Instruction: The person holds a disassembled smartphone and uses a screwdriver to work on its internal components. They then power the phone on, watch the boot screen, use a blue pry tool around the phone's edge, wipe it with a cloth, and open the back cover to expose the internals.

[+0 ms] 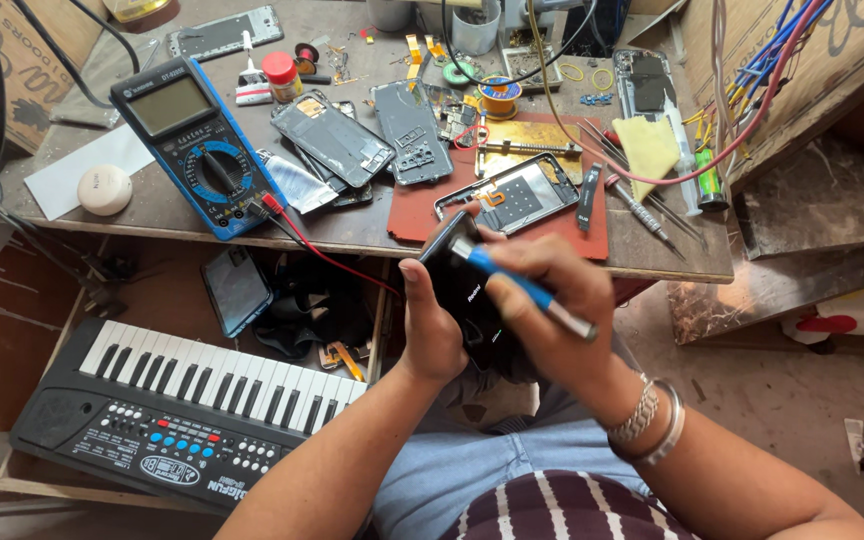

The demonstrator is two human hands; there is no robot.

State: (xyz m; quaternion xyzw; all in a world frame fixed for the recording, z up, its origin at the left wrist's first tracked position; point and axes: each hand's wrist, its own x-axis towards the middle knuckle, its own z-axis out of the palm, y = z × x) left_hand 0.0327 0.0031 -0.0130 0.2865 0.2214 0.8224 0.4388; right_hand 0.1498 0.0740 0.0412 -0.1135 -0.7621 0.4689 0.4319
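Observation:
My left hand (430, 322) grips a black phone back cover (464, 290) from its left side, held above my lap just in front of the bench edge. Over the cover's right side my right hand (552, 305) is closed on a blue-handled screwdriver (527, 290), whose metal end points down and right. An opened phone frame (520, 192) lies on a red mat (422, 210) right behind my hands.
A blue multimeter (197, 145) with red lead sits left on the bench, beside several opened phones (332, 135), tweezers (642, 205), a solder spool (499, 97) and a yellow cloth (647, 148). A small keyboard (187, 415) and a dark phone (236, 288) lie on the lower shelf.

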